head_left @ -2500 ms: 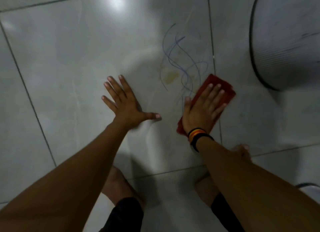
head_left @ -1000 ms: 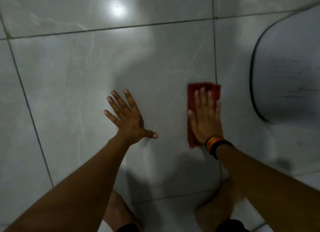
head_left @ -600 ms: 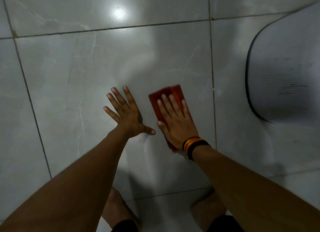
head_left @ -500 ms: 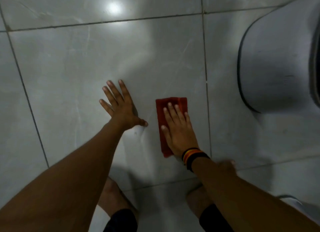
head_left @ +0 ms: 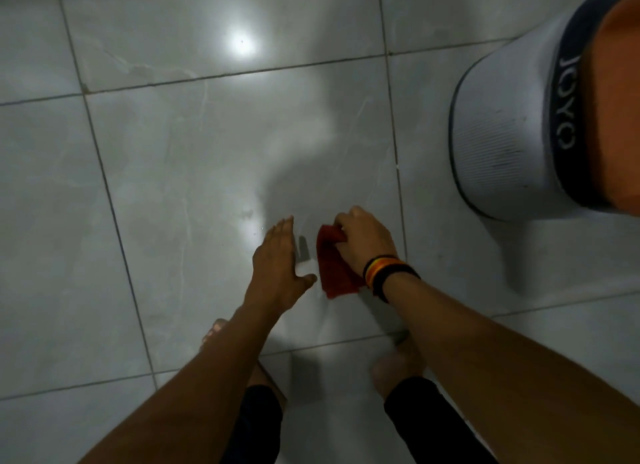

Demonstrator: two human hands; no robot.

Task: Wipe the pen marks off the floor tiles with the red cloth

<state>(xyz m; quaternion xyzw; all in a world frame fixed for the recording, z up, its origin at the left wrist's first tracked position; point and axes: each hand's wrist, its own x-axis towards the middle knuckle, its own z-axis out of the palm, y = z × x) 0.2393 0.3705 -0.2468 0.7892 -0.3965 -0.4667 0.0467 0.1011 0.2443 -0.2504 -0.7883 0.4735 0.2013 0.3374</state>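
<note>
1. My right hand, just right of the frame's centre, is curled closed around the upper end of the red cloth.
2. The cloth's lower part lies on the grey floor tiles, between my two hands.
3. My left hand is flat and open beside the cloth, holding nothing, its thumb near the cloth's edge.
4. A striped wristband circles my right wrist.
5. A white bin stands at the upper right.
</note>
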